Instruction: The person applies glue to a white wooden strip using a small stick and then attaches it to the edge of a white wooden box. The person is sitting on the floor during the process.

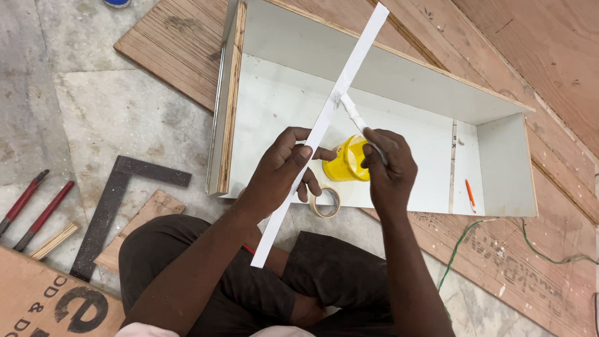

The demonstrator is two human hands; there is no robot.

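Left hand point(284, 171) pinches a long white edging strip point(321, 128), held slanting over the white-lined box point(399, 81) so its face meets the glue-coated spreader point(357, 118) grasped by the right hand point(388, 165); yellow glue tin point(344, 161) stands near, below.

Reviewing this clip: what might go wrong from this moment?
The white strip is long and held only near its middle by the left hand, so its free ends may sag or twist. The right hand works a coated stick on the strip above the open yellow tin; drips might land on the white box.
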